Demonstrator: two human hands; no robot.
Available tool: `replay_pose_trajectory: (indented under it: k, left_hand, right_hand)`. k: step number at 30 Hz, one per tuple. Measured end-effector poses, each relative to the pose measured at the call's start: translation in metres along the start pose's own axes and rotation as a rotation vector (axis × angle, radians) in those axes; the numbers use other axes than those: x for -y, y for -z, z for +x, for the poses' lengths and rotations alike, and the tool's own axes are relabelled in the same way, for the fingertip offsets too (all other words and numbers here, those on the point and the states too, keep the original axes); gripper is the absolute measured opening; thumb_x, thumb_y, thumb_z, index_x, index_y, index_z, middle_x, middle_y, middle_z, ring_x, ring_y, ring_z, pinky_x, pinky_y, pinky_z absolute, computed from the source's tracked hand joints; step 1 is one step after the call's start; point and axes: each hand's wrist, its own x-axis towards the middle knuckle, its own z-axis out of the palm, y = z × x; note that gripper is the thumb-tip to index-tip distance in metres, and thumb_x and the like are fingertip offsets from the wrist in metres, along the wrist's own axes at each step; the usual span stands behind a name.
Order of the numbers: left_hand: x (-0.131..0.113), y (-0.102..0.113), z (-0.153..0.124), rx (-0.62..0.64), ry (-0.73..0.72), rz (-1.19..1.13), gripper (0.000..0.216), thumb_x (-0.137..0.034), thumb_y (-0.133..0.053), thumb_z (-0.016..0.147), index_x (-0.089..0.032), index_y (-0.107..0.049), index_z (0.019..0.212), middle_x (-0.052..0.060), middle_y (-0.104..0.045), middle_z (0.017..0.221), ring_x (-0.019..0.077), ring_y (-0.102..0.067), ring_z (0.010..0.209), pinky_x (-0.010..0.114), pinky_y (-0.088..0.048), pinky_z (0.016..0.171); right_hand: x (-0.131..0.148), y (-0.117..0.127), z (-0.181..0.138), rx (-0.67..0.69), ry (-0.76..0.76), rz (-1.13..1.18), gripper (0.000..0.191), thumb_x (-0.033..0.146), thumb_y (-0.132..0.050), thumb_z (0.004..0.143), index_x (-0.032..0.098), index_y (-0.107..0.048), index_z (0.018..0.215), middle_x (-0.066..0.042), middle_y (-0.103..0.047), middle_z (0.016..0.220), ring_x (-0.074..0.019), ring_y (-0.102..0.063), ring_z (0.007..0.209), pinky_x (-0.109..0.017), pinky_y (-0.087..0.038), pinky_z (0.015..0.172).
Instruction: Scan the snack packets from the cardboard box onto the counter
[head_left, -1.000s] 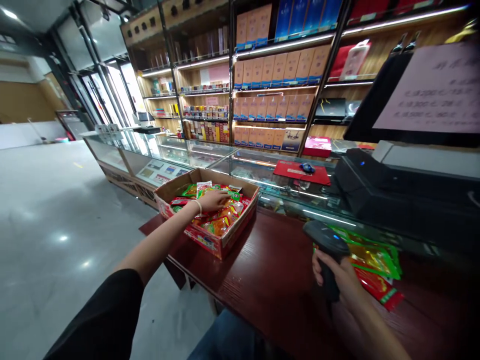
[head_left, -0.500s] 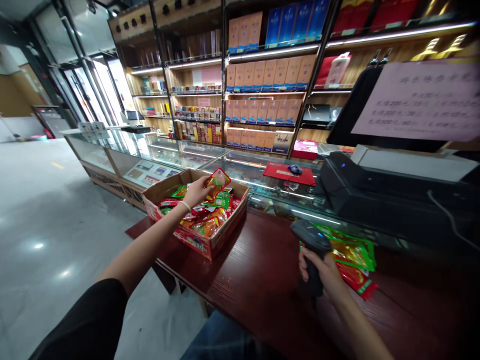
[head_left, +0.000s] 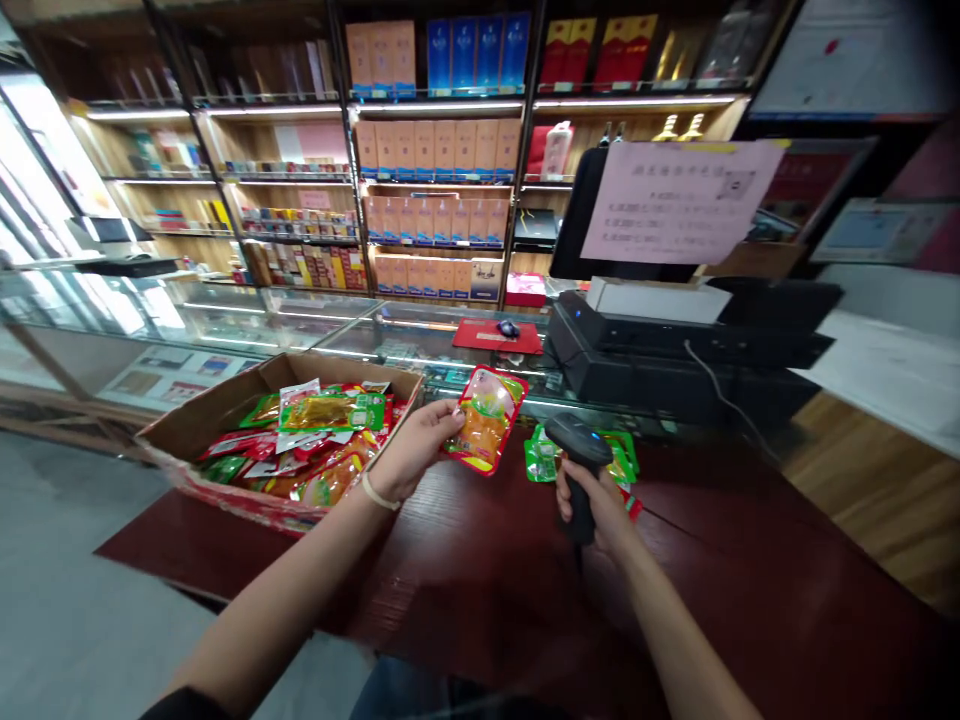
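L hand (head_left: pixel 416 445) is gripping a red-edged snack packet (head_left: pixel 487 420) by its left edge, thumb on top; packet is tilting, orange & green print facing up, over the surface (head_left: pixel 465 570) btwn the box and the scanner. A pale wristband (head_left: pixel 380 492) is circling the L wrist. R hand (head_left: pixel 592 500) is clasping a black handheld barcode scanner (head_left: pixel 577 440) by the handle, fingers wrapping round it; scanner head is pointing fwd & a bit left, w/ a small blue light glowing on top. Packet & scanner aren't touching, gap btwn them

Open cardboard box (head_left: pixel 202 415) is sitting at left on the dark red wood surface, holding a loose pile of red & green packets; a green-edged packet (head_left: pixel 330 410) is lying on top. More green-edged packets (head_left: pixel 540 455) are lying flat behind & beside the scanner, w/ a bit of red pkg showing near R hand, partly hidden

Behind: glass display case (head_left: pixel 420 350) is running across, w/ a red mat (head_left: pixel 480 338) lying on it & a small blue item (head_left: pixel 508 328) resting on that. Pink notice (head_left: pixel 675 200) is covering most of a monitor at right; its text is too blurry to read
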Motion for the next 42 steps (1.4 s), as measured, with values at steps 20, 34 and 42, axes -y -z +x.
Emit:
replay_pose_trajectory:
  k: [20,34,42]
  left_hand:
    - [0.159,0.027,0.041,-0.004,0.273,-0.678,0.021,-0.011,-0.060,0.083,-0.017,-0.058,0.103,0.004,-0.063,0.090,0.0078,-0.059,0.068,0.019,-0.048,0.061]
    - [0.124,0.031,0.037,0.115,0.397,-0.902,0.066,-0.062,-0.048,0.085,-0.014,-0.051,0.131,0.017,-0.055,0.133,0.0242,-0.059,0.109,0.040,-0.047,0.090]
    - [0.136,0.029,0.043,0.031,0.338,-0.657,0.042,-0.040,-0.051,0.088,-0.015,-0.060,0.121,0.013,-0.061,0.128,0.0244,-0.056,0.118,0.041,-0.046,0.097]
  right_hand:
    - [-0.002,0.009,0.000,-0.022,-0.078,0.017,0.022,0.038,-0.064,0.085,0.020,-0.052,0.079,0.006,-0.051,0.053,-0.0091,-0.045,0.036,-0.021,-0.036,0.034]
    - [-0.006,0.008,0.000,-0.034,-0.113,-0.032,0.022,0.040,-0.064,0.085,0.020,-0.052,0.083,0.006,-0.050,0.055,-0.0094,-0.045,0.037,-0.022,-0.037,0.034]
    - [-0.006,0.007,0.000,-0.024,-0.129,-0.059,0.026,0.042,-0.064,0.084,0.021,-0.051,0.078,0.006,-0.050,0.055,-0.0096,-0.045,0.038,-0.021,-0.037,0.035]
